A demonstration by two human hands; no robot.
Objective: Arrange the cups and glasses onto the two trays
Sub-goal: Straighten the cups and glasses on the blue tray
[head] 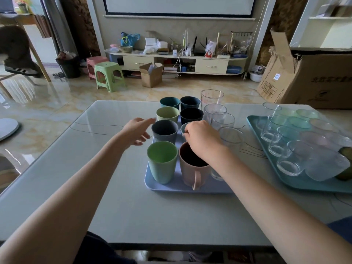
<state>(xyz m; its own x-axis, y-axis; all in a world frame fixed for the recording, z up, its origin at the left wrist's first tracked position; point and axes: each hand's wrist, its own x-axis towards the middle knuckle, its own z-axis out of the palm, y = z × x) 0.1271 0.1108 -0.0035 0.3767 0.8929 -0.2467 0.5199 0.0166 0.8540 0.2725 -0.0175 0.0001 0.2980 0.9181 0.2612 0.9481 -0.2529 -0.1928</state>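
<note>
A lilac-blue tray (171,186) in the table's middle carries two columns of coloured plastic cups: a green cup (162,161) and a pink mug (191,169) in front, a grey cup (164,131) behind them, more beyond. Tall clear glasses (214,109) line its right side. My right hand (200,139) rests over a pale blue cup (184,128) behind the pink mug, fingers curled on its rim. My left hand (136,130) hovers open just left of the grey cup. A teal tray (297,182) on the right holds several short clear glasses (290,161).
The grey table (118,197) has bare surface to the left and front of the trays. A dark green object (345,166) sits at the teal tray's right edge. A large cardboard box (312,77) stands beyond the table's right corner.
</note>
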